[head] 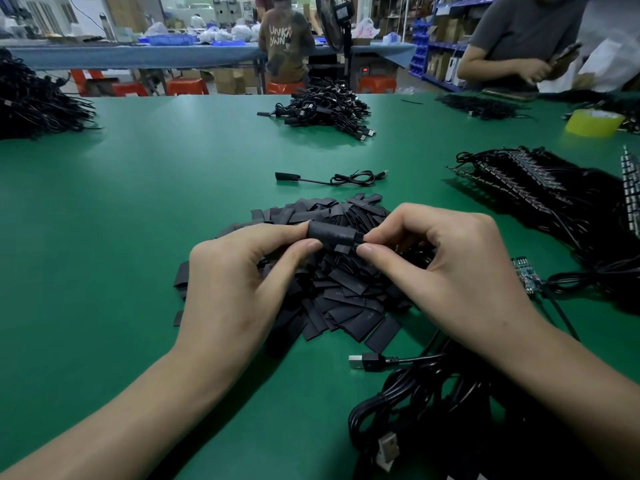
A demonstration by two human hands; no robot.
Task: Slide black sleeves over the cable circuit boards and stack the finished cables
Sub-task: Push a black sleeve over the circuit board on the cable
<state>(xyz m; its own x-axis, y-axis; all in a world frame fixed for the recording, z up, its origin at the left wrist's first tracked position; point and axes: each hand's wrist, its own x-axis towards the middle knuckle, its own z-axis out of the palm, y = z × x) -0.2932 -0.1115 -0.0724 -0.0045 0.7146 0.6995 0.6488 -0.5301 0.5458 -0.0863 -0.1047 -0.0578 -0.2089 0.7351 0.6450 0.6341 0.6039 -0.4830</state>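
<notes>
Pinching one black sleeve (332, 236) at frame centre above the sleeve pile (332, 282), left hand (235, 271) and right hand (446, 265) should keep it straight, pushing evenly; any board inside stays hidden.

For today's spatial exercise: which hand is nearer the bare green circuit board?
Right. The right hand sits just left of the circuit board; the left hand is farther left, across the held sleeve.

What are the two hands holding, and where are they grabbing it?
One black sleeve, held over the pile of sleeves. The left hand pinches its left end between thumb and finger; the right hand pinches its right end.
</notes>
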